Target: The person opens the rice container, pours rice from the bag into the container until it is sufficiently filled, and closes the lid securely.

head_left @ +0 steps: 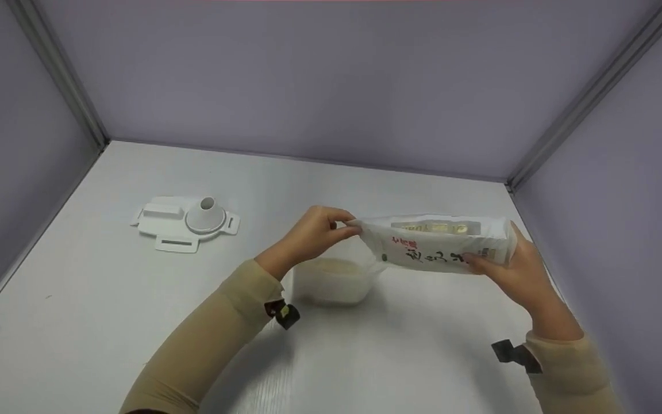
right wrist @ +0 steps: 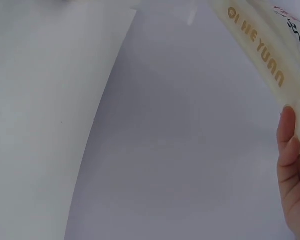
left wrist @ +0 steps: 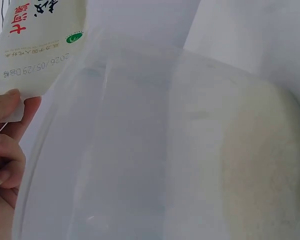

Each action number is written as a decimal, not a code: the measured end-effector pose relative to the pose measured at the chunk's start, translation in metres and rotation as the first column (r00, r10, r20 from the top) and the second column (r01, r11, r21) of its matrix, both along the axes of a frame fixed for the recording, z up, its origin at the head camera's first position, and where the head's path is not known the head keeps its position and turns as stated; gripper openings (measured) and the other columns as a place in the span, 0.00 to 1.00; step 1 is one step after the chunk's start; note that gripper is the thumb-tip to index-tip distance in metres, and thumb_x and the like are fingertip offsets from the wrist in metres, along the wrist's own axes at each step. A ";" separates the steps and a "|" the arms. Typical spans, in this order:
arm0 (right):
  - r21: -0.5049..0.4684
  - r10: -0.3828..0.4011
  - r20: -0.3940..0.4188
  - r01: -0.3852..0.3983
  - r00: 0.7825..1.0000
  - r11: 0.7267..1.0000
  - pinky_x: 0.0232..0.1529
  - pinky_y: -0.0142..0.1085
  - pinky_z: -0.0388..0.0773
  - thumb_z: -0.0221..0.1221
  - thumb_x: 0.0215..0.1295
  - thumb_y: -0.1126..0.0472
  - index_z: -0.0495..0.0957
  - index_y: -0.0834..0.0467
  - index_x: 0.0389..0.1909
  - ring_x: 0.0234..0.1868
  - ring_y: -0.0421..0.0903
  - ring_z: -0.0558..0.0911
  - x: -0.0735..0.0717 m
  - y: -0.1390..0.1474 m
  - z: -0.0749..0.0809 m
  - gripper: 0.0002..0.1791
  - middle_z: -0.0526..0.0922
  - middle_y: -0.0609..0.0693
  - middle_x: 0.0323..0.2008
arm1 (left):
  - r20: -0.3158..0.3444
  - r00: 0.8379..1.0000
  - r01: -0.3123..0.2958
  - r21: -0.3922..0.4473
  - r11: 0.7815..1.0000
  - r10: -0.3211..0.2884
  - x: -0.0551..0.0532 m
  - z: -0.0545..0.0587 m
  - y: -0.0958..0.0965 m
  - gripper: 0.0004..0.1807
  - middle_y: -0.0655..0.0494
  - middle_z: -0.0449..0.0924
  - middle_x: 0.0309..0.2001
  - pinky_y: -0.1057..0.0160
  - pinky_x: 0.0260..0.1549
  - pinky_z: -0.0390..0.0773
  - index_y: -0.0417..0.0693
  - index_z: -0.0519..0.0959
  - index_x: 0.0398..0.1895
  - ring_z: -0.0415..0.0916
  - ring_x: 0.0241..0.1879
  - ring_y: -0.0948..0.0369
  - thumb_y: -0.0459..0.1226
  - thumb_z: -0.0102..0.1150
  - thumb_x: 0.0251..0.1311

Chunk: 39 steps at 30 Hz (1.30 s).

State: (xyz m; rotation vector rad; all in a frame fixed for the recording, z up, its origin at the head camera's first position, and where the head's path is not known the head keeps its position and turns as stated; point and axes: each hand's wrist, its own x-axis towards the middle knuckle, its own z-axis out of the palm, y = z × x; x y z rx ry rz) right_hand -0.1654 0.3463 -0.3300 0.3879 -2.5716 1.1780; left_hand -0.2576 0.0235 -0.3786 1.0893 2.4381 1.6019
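Observation:
A white rice bag (head_left: 428,244) with red and black lettering is held lengthwise above the table. My left hand (head_left: 322,230) pinches its left corner between thumb and fingers. At the other end, my right hand (head_left: 512,267) grips the bag, thumb across the front. Below the bag's left end stands a translucent plastic bin (head_left: 331,287) with pale rice (head_left: 335,266) inside. Seen close up in the left wrist view, the bin (left wrist: 130,135) fills most of the frame. The right wrist view shows gold "QI HE YUAN" print on the bag (right wrist: 260,45). The bag's mouth is hard to make out.
A white plastic lid (head_left: 167,224) lies on the table at the left, with a raised handle and a white funnel-like cup (head_left: 206,213) on it. Grey panels (head_left: 331,80) close in the white table (head_left: 78,299) at the back and sides.

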 end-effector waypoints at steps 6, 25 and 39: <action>0.037 -0.002 -0.001 0.002 1.000 0.999 0.32 0.29 0.79 0.69 0.48 0.71 0.70 0.65 0.49 0.37 0.35 0.81 -0.001 0.001 0.004 0.26 0.81 0.36 0.36 | -0.035 0.999 -0.033 -0.021 0.999 0.032 0.000 0.000 0.002 0.09 0.58 0.83 0.37 0.69 0.19 0.64 0.46 0.84 0.38 0.59 0.17 0.67 0.39 0.58 0.62; 0.030 0.076 -0.068 -0.074 0.995 0.997 0.32 0.28 0.79 0.69 0.45 0.74 0.70 0.67 0.48 0.38 0.36 0.81 -0.014 -0.017 0.006 0.27 0.82 0.42 0.39 | -0.117 0.987 -0.115 -0.051 0.992 0.108 0.003 0.003 -0.016 0.09 0.57 0.83 0.37 0.68 0.18 0.64 0.46 0.85 0.38 0.60 0.18 0.66 0.39 0.58 0.62; 0.044 0.202 -0.119 -0.198 0.972 0.979 0.37 0.32 0.79 0.69 0.47 0.73 0.69 0.69 0.49 0.42 0.42 0.82 -0.032 -0.049 0.001 0.27 0.82 0.53 0.42 | -0.201 0.961 -0.203 -0.057 0.977 0.188 0.010 0.013 -0.058 0.07 0.56 0.83 0.34 0.67 0.19 0.65 0.44 0.84 0.36 0.63 0.19 0.65 0.37 0.60 0.60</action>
